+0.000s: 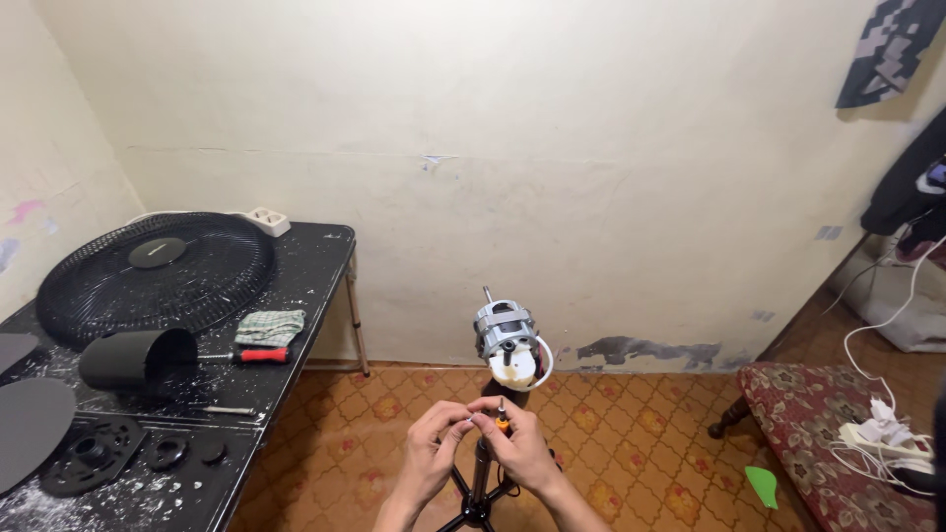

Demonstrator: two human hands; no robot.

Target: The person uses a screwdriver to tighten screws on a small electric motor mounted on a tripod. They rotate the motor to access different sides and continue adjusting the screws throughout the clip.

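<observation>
You've got the bare fan motor on its black stand pole, directly above your grip, so this looks like the fastener stage under the housing. Your right hand is clamped on a small orange-tipped screwdriver; your left hand pinches in beside it, fingers together. Next, I'd judge: seat that tip squarely and keep the pole steady.

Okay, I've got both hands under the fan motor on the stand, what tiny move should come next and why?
Probably raise the small orange-tipped tool toward the underside of the fan motor. Both the left hand and right hand pinch it just below the white housing, with its tip pointing upward.
</observation>
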